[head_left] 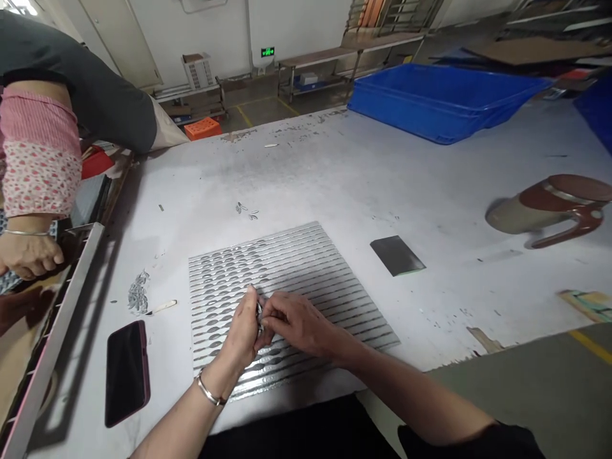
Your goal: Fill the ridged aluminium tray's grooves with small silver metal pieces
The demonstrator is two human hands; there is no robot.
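A flat ridged sheet (329,287) lies on the white table, with rows of small silvery leaf-shaped pieces (215,290) over its left part. Above its lower middle, my left hand (246,328) is closed around several small silvery pieces. My right hand (301,322) meets it from the right, thumb and fingers pinched together at those pieces; what exactly sits between the fingertips is too small to make out. A pile of similar pieces (138,294) lies left of the sheet, beside a small pale-handled tool (165,306). A few more pieces (247,210) rest beyond the sheet.
A phone (127,373) lies at the lower left. To the right are a dark square block (396,255) and a lidded mug (549,207). A blue bin (444,102) stands at the far right edge. At the left, another person's hand (31,254) is over a neighbouring rack.
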